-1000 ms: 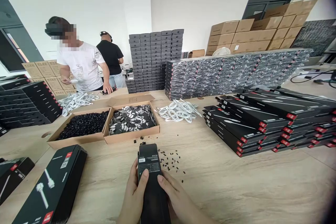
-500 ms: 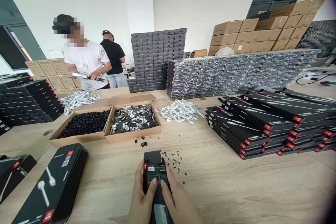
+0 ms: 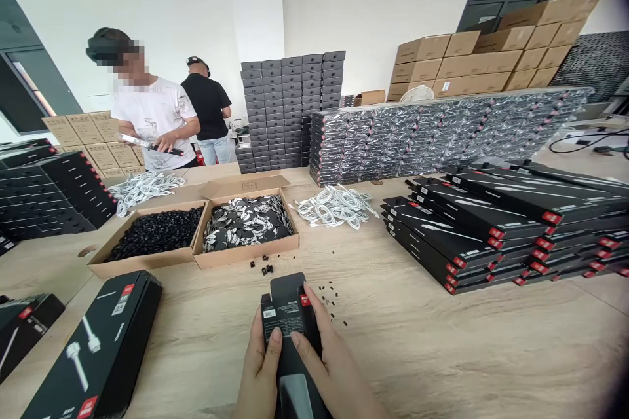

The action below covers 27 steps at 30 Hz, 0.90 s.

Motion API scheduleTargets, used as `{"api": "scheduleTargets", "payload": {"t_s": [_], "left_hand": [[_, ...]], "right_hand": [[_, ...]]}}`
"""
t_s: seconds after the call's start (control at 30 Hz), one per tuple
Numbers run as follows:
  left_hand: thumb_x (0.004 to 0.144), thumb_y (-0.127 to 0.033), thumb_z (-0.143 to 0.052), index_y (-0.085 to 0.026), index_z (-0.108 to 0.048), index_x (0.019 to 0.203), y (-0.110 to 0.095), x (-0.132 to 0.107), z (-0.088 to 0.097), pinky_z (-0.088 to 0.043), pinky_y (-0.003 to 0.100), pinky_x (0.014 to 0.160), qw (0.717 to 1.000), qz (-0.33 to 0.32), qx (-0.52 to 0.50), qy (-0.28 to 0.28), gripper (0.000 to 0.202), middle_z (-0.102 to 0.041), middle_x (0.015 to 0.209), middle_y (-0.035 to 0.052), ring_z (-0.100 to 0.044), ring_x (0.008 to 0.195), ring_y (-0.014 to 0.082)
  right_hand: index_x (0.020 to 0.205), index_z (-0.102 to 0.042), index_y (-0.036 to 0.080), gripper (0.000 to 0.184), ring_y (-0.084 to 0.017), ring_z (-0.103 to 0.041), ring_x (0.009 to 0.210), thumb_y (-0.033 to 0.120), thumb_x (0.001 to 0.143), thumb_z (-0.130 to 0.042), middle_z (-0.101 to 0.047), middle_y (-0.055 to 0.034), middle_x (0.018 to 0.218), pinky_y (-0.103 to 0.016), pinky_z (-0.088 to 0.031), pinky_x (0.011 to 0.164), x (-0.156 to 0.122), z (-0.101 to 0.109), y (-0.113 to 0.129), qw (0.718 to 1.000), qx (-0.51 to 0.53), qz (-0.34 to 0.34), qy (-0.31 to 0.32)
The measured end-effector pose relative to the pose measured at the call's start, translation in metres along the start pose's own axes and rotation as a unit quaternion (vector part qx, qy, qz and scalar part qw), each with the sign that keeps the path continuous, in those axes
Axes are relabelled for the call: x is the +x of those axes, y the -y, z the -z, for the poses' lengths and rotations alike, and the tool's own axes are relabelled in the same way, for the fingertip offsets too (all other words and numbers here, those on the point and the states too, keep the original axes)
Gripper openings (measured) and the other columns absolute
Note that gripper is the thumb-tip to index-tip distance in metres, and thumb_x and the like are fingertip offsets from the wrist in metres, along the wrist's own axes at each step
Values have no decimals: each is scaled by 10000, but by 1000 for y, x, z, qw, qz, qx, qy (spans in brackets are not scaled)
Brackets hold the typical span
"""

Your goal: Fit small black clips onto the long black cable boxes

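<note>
At the front of the pale wooden tabletop point(image 3: 442, 347), left hand point(image 3: 256, 380) and right hand point(image 3: 337, 376) clasp the slim black cardboard box point(image 3: 287, 304); both grips clamp its sides, thumbs on top; even thumb pressure should likely keep its end square.

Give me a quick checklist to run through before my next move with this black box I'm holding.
1. Grip: left hand and right hand both clasp the black box: ok.
2. Far end shut: the end flap appears to stick out untucked: not ok.
3. Contents in place: the box is opaque: cannot tell.
4. Table tidy beside the box: small black parts lie scattered just beyond the right hand: not ok.
5. Supplies in view ahead: cardboard tray of black parts, tray of black-and-white pieces, white cable coils: ok.
6. Co-worker in white shirt stands across the table, hands on their own item: ok.
</note>
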<state>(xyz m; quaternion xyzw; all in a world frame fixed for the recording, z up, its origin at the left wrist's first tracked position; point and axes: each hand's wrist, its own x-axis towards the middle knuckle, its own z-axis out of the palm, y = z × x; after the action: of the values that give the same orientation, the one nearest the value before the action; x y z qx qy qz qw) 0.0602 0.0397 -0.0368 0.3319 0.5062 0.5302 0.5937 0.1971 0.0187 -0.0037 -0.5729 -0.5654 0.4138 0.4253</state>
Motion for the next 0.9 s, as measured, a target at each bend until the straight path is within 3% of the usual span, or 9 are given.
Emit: {"api": "scheduleTargets", "payload": {"t_s": [0.1,0.2,0.33,0.5,0.6,0.73,0.9], "left_hand": [[740,-493,-696,-288,-411,1395,-13,-8,-8,-498,327,964,997,30,-62,29,744,-567,1383,68,-515,1264,270],[729,-472,-714,-311,-405,1388,-24,-12,-12,-541,315,867,993,21,-91,71,745,-626,1308,69,-600,1157,269],[733,-466,-715,-275,-394,1365,-29,-10,-10,-541,363,847,992,-4,-86,93,734,-705,1136,102,-667,1020,279],[742,-453,-711,-263,-434,1282,-28,-9,-8,-519,342,851,992,-5,-82,99,636,-689,1155,108,-653,1035,269],[761,-482,-682,-262,-465,1217,-25,-10,-8,-500,334,870,993,-2,-67,94,551,-671,1170,94,-637,1044,256],[759,-528,-660,-260,-505,1152,-21,-13,-8,-458,309,909,998,-8,-23,58,500,-643,1188,73,-586,1103,242],[744,-583,-638,-271,-517,1146,-21,-17,-9,-436,308,927,999,9,-3,33,523,-615,1218,64,-515,1193,253]], "right_hand": [[1519,-109,299,673,-190,-214,1441,498,954,-414,-262,-27,1576,-407,-207,1185,1,5,3,999,41,-9,12],[1507,-171,309,623,-186,-177,1450,517,959,-381,-226,-7,1588,-400,-192,1187,2,10,9,997,67,-22,33],[1492,-193,338,596,-212,-334,1383,495,958,-407,-367,-28,1524,-400,-290,1135,3,16,18,989,132,-28,63],[1436,-305,320,521,-230,-514,1193,478,956,-430,-559,-51,1320,-396,-399,1019,5,16,20,987,146,-17,71],[1376,-363,322,451,-230,-560,1062,495,961,-401,-632,-30,1093,-397,-419,946,5,14,17,992,111,-23,60],[1230,-462,305,364,-238,-553,983,529,957,-372,-592,4,833,-373,-420,846,7,13,11,997,58,-27,43],[1162,-435,300,352,-205,-536,791,567,942,-372,-542,28,774,-332,-404,711,10,13,9,997,56,-44,39]]}}
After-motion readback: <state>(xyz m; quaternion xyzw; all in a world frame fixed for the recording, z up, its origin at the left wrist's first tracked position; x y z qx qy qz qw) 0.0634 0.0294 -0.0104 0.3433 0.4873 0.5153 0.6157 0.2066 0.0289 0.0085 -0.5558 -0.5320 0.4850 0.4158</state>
